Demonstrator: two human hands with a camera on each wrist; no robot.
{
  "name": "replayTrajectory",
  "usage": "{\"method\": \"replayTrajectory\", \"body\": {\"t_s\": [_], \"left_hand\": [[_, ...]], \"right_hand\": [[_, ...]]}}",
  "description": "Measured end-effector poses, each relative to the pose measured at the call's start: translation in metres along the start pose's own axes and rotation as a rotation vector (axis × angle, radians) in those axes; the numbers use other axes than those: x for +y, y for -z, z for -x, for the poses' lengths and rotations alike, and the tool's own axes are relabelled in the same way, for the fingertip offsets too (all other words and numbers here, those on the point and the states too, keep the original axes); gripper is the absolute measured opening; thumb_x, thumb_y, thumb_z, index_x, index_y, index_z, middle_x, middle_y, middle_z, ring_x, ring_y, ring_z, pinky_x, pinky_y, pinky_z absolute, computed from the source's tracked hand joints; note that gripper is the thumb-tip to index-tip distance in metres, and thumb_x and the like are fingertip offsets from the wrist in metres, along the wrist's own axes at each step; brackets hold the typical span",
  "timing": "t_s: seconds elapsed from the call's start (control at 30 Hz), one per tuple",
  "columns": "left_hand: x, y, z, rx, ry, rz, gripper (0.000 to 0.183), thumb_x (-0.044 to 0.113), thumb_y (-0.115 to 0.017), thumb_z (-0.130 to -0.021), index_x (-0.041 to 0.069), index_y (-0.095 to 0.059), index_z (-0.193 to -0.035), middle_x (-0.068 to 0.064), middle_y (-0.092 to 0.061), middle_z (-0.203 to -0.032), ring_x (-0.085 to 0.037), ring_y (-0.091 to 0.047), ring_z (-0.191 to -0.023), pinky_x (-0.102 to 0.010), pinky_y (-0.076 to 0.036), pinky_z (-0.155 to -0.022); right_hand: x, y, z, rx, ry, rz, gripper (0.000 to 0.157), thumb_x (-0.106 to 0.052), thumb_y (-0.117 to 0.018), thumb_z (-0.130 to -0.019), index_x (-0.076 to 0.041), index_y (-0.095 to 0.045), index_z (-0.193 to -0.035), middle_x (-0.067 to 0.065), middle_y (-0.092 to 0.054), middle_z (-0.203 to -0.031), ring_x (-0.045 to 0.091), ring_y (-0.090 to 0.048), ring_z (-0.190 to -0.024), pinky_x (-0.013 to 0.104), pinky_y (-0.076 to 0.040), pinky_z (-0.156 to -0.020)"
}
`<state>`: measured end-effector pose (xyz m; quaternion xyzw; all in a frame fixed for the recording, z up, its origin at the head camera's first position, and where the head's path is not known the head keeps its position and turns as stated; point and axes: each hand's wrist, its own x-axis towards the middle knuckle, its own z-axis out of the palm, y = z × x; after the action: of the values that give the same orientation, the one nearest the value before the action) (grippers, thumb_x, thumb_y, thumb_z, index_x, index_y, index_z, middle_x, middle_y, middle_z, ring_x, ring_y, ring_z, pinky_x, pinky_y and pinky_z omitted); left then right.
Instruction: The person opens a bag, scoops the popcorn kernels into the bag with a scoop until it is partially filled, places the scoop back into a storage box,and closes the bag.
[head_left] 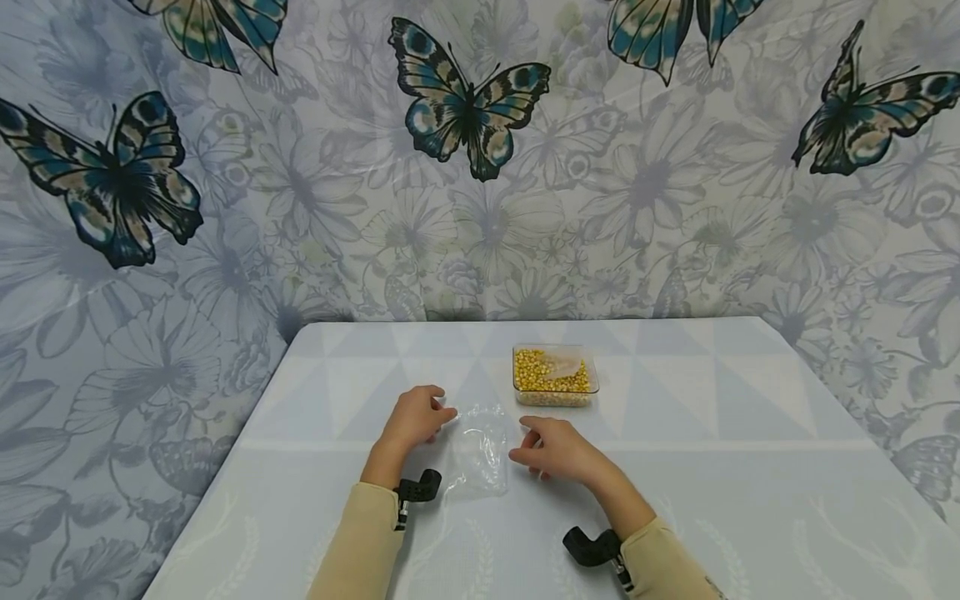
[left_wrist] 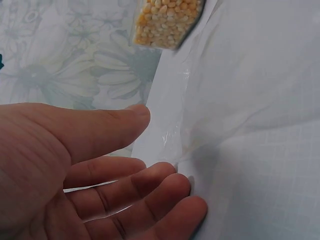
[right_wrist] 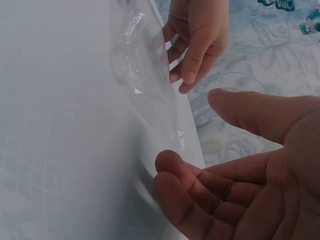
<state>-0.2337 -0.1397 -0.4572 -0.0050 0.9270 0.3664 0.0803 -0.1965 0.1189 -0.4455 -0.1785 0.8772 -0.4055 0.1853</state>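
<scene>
A clear plastic bag (head_left: 480, 454) lies flat on the table between the two hands. My left hand (head_left: 416, 417) is at the bag's left side with loosely bent fingers, thumb and fingertips apart; in the left wrist view nothing is between them. On the bag's right, my right hand (head_left: 558, 450) hovers low, its thumb and fingers (right_wrist: 170, 192) spread apart and holding nothing. Whether either hand touches the bag's edge is hard to tell. Beyond the right hand stands a clear rectangular container (head_left: 555, 398) of yellow corn kernels (left_wrist: 167, 22), with a pale translucent piece (head_left: 564, 367) on top.
The white patterned table (head_left: 720, 500) stretches to both sides and ends at a back edge just past the container. Behind it hangs a grey floral cloth (head_left: 465, 242) with butterflies. Black wrist devices (head_left: 592, 547) sit at both sleeves.
</scene>
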Motion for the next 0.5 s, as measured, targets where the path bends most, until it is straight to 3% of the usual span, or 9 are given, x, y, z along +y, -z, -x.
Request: {"method": "replayTrajectory", "body": {"t_s": [0.33, 0.5], "left_hand": [[0.001, -0.0068, -0.002, -0.035, 0.02, 0.022, 0.054, 0.023, -0.073, -0.09, 0.002, -0.057, -0.137, -0.01, -0.069, -0.096, -0.016, -0.062, -0.051, -0.028, -0.05, -0.054], [0.005, -0.0095, 0.0014, -0.041, -0.005, 0.008, 0.046, 0.018, -0.073, -0.09, 0.002, -0.062, -0.132, -0.01, -0.069, -0.093, -0.015, -0.061, -0.049, -0.028, -0.049, -0.052]], "right_hand": [[0.0029, -0.0078, -0.0051, 0.031, -0.006, -0.03, 0.067, -0.022, -0.071, -0.091, 0.012, -0.045, -0.142, 0.005, -0.068, -0.094, 0.015, -0.064, -0.063, 0.029, -0.052, -0.055], [0.0032, -0.0106, -0.0056, 0.037, -0.008, -0.053, 0.065, -0.02, -0.071, -0.091, 0.012, -0.046, -0.142, 0.006, -0.067, -0.096, 0.015, -0.064, -0.067, 0.029, -0.053, -0.056]]}}
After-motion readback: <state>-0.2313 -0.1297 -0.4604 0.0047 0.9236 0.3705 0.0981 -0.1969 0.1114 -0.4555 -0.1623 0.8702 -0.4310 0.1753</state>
